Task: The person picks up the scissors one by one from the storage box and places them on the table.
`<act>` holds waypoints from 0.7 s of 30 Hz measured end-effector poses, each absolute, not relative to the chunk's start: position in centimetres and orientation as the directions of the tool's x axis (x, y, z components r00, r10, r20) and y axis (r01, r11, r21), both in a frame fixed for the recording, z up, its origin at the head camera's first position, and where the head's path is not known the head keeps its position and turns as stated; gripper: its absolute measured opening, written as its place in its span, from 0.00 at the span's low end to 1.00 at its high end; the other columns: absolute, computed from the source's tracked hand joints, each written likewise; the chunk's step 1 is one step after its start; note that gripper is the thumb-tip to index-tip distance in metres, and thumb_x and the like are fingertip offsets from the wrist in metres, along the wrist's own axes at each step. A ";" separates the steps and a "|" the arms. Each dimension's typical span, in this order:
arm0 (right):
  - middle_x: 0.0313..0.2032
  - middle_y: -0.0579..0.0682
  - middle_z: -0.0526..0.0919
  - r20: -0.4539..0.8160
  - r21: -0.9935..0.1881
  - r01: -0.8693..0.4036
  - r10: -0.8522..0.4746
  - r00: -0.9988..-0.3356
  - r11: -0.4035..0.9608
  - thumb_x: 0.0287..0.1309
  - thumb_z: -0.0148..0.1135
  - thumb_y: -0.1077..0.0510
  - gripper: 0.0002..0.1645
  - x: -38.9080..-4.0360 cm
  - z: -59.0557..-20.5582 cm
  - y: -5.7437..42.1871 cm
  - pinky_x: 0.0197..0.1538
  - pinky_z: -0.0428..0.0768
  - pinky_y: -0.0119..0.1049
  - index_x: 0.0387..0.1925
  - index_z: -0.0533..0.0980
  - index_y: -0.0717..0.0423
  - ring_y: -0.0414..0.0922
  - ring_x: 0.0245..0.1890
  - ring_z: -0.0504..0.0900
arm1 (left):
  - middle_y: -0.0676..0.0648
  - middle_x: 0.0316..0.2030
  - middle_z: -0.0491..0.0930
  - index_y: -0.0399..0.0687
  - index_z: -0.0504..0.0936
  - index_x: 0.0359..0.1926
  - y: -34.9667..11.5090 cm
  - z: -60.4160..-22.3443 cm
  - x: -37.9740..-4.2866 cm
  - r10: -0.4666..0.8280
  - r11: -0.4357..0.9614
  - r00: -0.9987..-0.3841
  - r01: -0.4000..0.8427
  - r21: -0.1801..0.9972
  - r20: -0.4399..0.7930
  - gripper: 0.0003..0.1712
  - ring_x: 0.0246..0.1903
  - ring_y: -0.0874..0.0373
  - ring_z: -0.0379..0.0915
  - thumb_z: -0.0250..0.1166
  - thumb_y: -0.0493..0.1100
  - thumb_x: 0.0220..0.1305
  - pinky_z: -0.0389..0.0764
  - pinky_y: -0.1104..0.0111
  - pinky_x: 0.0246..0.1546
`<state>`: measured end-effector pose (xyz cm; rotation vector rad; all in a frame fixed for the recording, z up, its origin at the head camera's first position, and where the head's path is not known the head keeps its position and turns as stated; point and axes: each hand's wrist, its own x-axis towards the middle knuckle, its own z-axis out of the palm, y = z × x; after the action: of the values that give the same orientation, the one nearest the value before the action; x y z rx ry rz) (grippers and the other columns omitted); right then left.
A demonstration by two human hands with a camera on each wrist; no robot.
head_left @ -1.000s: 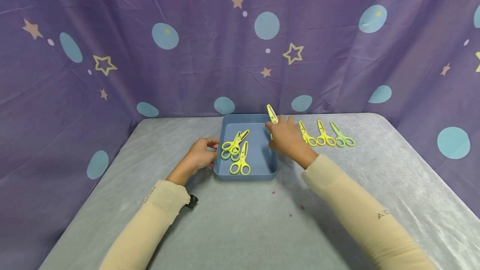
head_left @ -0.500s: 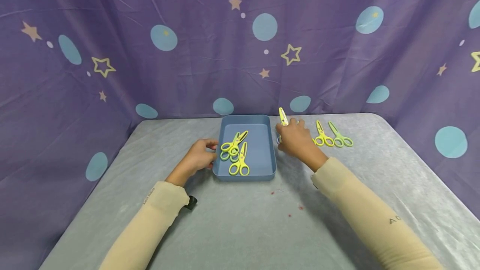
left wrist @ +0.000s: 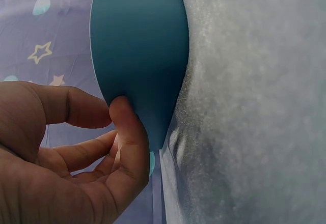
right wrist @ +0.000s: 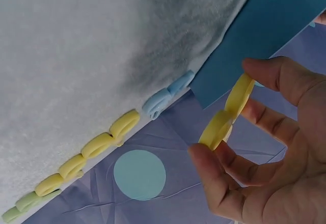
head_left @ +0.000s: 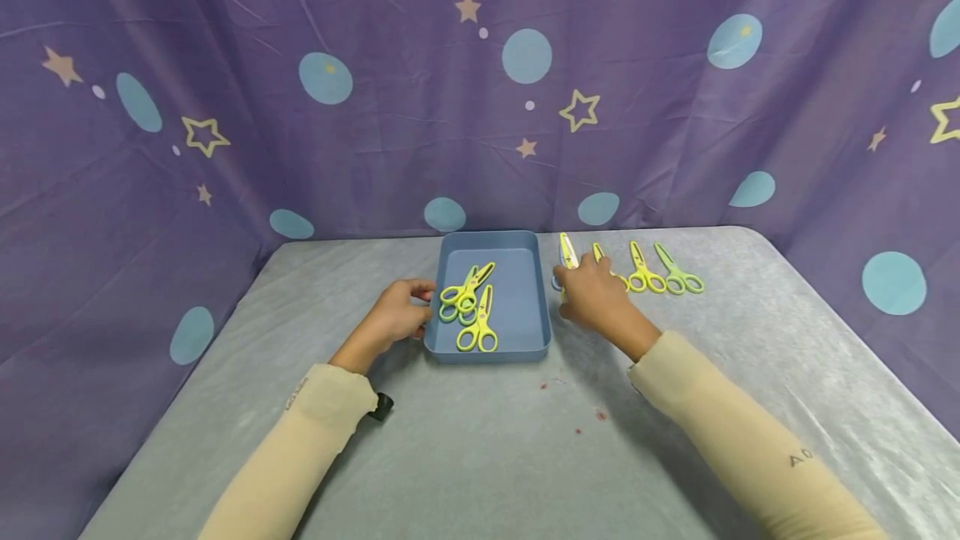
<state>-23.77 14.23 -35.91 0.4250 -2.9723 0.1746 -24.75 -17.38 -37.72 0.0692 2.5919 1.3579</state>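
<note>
My left hand [head_left: 395,311] pinches the left rim of a blue tray [head_left: 519,298]; the left wrist view shows thumb and finger at the tray's wall [left wrist: 140,40]. In the tray lie two pairs of yellow scissors [head_left: 480,327] and a green pair [head_left: 447,312], partly covered. To the right of the tray, my right hand [head_left: 600,294] holds yellow scissors [head_left: 567,250] by the handle loops [right wrist: 239,99], blades pointing away. Close by on the table lie blue scissors [right wrist: 160,102], mostly hidden by the hand in the head view.
Further right along the table's far side stand in a row yellow scissors [head_left: 598,253], partly behind my hand, another yellow pair [head_left: 647,273] and green scissors [head_left: 681,277]. A purple curtain [head_left: 390,140] with stars hangs right behind the table [head_left: 480,457].
My right hand has moved the yellow scissors from over the tray's right side to the right, then lower toward the table beside the blue scissors. The left hand stays at the tray.
</note>
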 end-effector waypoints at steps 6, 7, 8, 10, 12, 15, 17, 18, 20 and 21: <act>0.40 0.68 0.77 0.160 -0.069 -0.324 -0.311 -0.937 0.943 0.50 0.76 0.57 0.18 -23.1 -36.7 14.3 0.31 0.81 0.58 0.42 0.79 0.55 0.69 0.42 0.76 | 0.39 0.62 0.70 0.40 0.68 0.74 -17.4 -37.7 -24.8 0.135 0.574 -0.976 -0.062 0.817 -0.169 0.34 0.29 0.54 0.76 0.57 0.29 0.65 0.84 0.60 0.32; 0.38 0.67 0.77 0.157 -0.060 -0.336 -0.324 -0.933 0.940 0.50 0.76 0.57 0.18 -23.0 -36.8 14.3 0.32 0.80 0.58 0.41 0.79 0.55 0.68 0.40 0.76 | 0.38 0.62 0.71 0.40 0.68 0.74 -17.4 -37.8 -24.8 0.134 0.574 -0.977 -0.061 0.816 -0.167 0.34 0.30 0.54 0.76 0.57 0.29 0.65 0.84 0.60 0.32; 0.37 0.67 0.77 0.155 -0.052 -0.348 -0.337 -0.929 0.936 0.50 0.76 0.57 0.17 -22.9 -36.9 14.3 0.33 0.80 0.57 0.40 0.78 0.55 0.67 0.39 0.77 | 0.38 0.62 0.71 0.40 0.69 0.73 -17.4 -37.8 -24.8 0.132 0.575 -0.977 -0.060 0.816 -0.165 0.34 0.30 0.54 0.76 0.57 0.29 0.65 0.84 0.61 0.32; 0.35 0.66 0.77 0.148 -0.035 -0.368 -0.359 -0.921 0.929 0.50 0.77 0.56 0.17 -22.8 -37.1 14.4 0.34 0.79 0.56 0.38 0.77 0.55 0.66 0.37 0.78 | 0.38 0.61 0.71 0.39 0.69 0.73 -17.4 -37.8 -24.8 0.130 0.577 -0.979 -0.056 0.815 -0.159 0.34 0.30 0.54 0.77 0.57 0.29 0.64 0.84 0.61 0.32; 0.35 0.65 0.77 0.141 -0.031 -0.379 -0.371 -0.918 0.925 0.51 0.77 0.56 0.17 -22.6 -37.3 14.4 0.35 0.79 0.56 0.37 0.77 0.55 0.65 0.36 0.78 | 0.38 0.61 0.72 0.39 0.69 0.73 -17.4 -37.8 -24.8 0.128 0.578 -0.980 -0.052 0.814 -0.154 0.35 0.29 0.54 0.77 0.58 0.29 0.64 0.85 0.61 0.32; 0.34 0.65 0.78 0.131 -0.046 -0.384 -0.376 -0.917 0.922 0.51 0.76 0.56 0.15 -22.4 -37.5 14.4 0.33 0.80 0.56 0.36 0.77 0.55 0.64 0.36 0.78 | 0.38 0.61 0.72 0.38 0.69 0.73 -17.4 -37.8 -24.8 0.131 0.578 -0.980 -0.049 0.814 -0.152 0.35 0.28 0.54 0.76 0.57 0.29 0.63 0.85 0.60 0.32; 0.34 0.64 0.78 0.121 -0.064 -0.391 -0.382 -0.916 0.918 0.52 0.76 0.57 0.14 -22.2 -37.6 14.4 0.34 0.79 0.56 0.36 0.78 0.55 0.63 0.36 0.78 | 0.38 0.61 0.71 0.39 0.69 0.73 -17.4 -37.7 -24.7 0.132 0.577 -0.979 -0.052 0.815 -0.156 0.35 0.28 0.55 0.76 0.57 0.29 0.63 0.85 0.60 0.32; 0.33 0.63 0.78 0.116 -0.069 -0.397 -0.388 -0.914 0.915 0.51 0.75 0.58 0.13 -22.1 -37.6 14.4 0.34 0.79 0.56 0.36 0.79 0.55 0.62 0.36 0.77 | 0.38 0.61 0.71 0.39 0.69 0.73 -17.4 -37.7 -24.7 0.133 0.577 -0.978 -0.053 0.815 -0.158 0.35 0.28 0.55 0.76 0.57 0.29 0.63 0.85 0.60 0.32; 0.32 0.61 0.79 0.110 -0.075 -0.413 -0.404 -0.908 0.908 0.51 0.76 0.58 0.13 -22.0 -37.7 14.4 0.34 0.78 0.56 0.35 0.79 0.56 0.60 0.36 0.77 | 0.38 0.61 0.71 0.39 0.69 0.73 -17.3 -37.6 -24.7 0.136 0.577 -0.978 -0.053 0.815 -0.160 0.35 0.28 0.55 0.75 0.57 0.29 0.64 0.84 0.60 0.32; 0.31 0.60 0.79 0.105 -0.075 -0.420 -0.411 -0.905 0.905 0.50 0.76 0.58 0.13 -21.9 -37.7 14.4 0.34 0.78 0.56 0.35 0.78 0.56 0.60 0.35 0.78 | 0.39 0.61 0.71 0.39 0.69 0.73 -17.3 -37.6 -24.7 0.137 0.576 -0.978 -0.053 0.815 -0.160 0.35 0.28 0.55 0.75 0.57 0.29 0.64 0.84 0.60 0.32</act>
<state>-21.92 14.37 -37.72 0.6515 -2.9809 0.1470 -24.67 -17.34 -37.61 0.0698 2.6015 1.3561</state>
